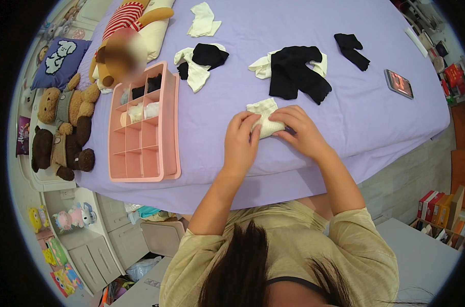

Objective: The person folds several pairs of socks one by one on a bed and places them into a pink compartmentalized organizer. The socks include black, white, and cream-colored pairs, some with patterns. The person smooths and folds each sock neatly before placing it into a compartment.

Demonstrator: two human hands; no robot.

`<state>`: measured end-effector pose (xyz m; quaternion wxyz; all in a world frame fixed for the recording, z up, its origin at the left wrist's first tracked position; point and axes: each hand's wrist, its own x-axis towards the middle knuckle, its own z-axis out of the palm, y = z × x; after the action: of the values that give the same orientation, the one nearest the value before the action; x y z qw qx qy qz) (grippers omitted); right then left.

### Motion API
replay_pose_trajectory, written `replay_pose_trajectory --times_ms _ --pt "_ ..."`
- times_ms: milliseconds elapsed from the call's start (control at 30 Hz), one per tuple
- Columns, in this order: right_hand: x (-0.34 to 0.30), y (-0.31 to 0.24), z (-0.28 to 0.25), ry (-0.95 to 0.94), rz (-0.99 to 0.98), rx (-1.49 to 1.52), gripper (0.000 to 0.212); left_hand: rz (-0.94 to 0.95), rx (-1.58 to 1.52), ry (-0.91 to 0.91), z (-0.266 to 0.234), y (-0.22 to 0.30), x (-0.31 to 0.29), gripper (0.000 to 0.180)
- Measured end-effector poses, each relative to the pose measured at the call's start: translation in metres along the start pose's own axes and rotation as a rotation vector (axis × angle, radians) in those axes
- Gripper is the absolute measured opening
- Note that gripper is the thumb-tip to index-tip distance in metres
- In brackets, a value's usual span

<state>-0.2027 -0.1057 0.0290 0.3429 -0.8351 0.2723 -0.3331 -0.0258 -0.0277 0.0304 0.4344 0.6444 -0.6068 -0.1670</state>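
A cream ribbed sock [265, 113], folded short, lies on the lilac bedsheet in front of me. My left hand [241, 137] pinches its left edge between thumb and fingers. My right hand [301, 132] grips its right side, the fingers curled over the fabric. Beyond my hands is a pile with black socks [294, 69] lying over a white sock [261, 67]. Farther left, a black sock [210, 55] overlaps another white sock [195, 78]. A pink divided organizer box [169, 123] stands left of my hands, with rolled black, grey, white and cream items in several far compartments.
One white sock [203, 21] lies at the far side of the bed and a black sock [351, 51] at the right. Near the right edge rests a phone [399, 83]. Teddy bears [68, 105] and a purple cushion [61, 62] line the left side.
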Motion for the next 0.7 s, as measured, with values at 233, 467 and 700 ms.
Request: replay_pose_trajectory --times_ms 233,467,700 --pt "-0.001 -0.001 -0.002 -0.028 0.037 0.064 0.035 0.317 0.079 -0.091 -0.003 -0.006 -0.010 0.049" --pt "-0.007 -0.002 -0.001 -0.117 0.040 0.034 0.026 0.327 0.073 -0.043 -0.010 -0.010 -0.026 0.043" --pt "0.004 -0.013 0.007 -0.161 0.044 -0.087 0.021 0.205 0.067 0.071 -0.015 -0.007 -0.033 0.025"
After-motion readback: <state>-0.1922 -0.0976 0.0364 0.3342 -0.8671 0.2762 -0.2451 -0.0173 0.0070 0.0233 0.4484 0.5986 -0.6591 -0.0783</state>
